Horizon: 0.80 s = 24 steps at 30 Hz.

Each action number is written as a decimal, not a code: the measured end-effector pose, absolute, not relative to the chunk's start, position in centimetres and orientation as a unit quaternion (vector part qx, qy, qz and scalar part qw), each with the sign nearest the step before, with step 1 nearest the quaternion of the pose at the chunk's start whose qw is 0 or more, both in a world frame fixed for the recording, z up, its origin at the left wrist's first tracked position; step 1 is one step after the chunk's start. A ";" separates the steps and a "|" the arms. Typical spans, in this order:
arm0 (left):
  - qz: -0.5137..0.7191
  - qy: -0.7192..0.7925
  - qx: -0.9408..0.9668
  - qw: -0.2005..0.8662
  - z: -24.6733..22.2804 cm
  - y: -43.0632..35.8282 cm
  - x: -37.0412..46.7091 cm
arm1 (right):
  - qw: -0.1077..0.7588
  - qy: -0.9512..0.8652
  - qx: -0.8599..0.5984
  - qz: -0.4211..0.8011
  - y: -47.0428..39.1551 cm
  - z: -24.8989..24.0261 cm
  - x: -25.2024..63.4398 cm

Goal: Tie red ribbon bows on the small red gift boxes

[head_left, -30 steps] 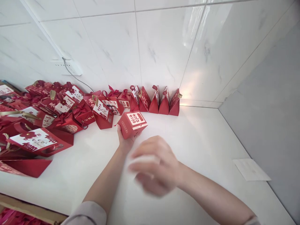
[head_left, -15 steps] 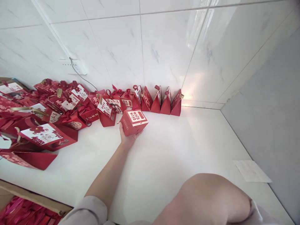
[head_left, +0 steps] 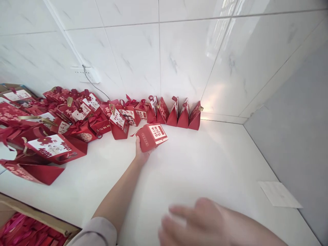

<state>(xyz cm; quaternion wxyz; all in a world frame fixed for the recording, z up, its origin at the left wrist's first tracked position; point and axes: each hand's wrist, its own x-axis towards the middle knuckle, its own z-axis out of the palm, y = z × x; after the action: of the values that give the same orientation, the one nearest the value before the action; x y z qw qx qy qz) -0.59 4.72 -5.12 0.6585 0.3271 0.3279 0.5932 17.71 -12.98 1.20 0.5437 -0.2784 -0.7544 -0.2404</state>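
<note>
A red gift box (head_left: 148,137) with a white panel of red characters is gripped in my left hand (head_left: 141,154), tilted a little above the white tabletop. My thumb lies along its left side and the other fingers pass beneath it. My right hand (head_left: 193,222) is near the bottom of the view, blurred by motion, with its fingers apart and nothing seen in them. Behind the held box, a row of upright red gift boxes (head_left: 182,116) stands against the tiled wall. Close by on the left is a red box with a handle loop (head_left: 120,127).
Many red boxes (head_left: 57,148) crowd the left side of the table. A cardboard carton (head_left: 43,213) at the lower left holds red pieces with ribbons. A white paper (head_left: 280,194) lies at the right edge. The wall socket (head_left: 87,75) has a cable.
My left hand has turned the box so that more of its left side shows. My right hand has come into view at the bottom, where only the arm showed before.
</note>
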 end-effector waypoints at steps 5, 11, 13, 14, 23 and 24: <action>0.451 0.359 0.470 0.669 -3.1 4.5 -4.1 | 0.365 -0.914 -0.081 -0.158 -9.4 -0.7 19.4; 0.225 0.518 0.615 0.550 3.8 1.5 -11.8 | 0.393 -0.911 -0.085 -0.091 -10.3 -5.6 18.7; 0.251 0.577 0.626 0.461 5.8 0.6 -12.0 | 0.401 -0.908 -0.100 -0.068 -10.6 -6.0 18.3; 0.268 0.587 0.637 0.422 6.8 0.4 -11.4 | 0.404 -0.907 -0.105 -0.058 -10.7 -6.0 18.1; -0.001 0.381 0.882 0.279 9.4 2.7 -1.5 | 0.366 -0.923 -0.116 -0.005 -10.2 -6.6 18.6; -0.027 0.370 0.892 0.260 9.0 2.9 -1.0 | 0.364 -0.924 -0.117 0.001 -10.2 -6.7 18.6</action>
<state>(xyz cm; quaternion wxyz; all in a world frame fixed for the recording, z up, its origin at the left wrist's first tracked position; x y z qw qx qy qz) -0.95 2.94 8.96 0.2599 0.8915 0.3700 -0.0275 18.62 -10.22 -6.67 0.3639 -0.1173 -0.9240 0.0011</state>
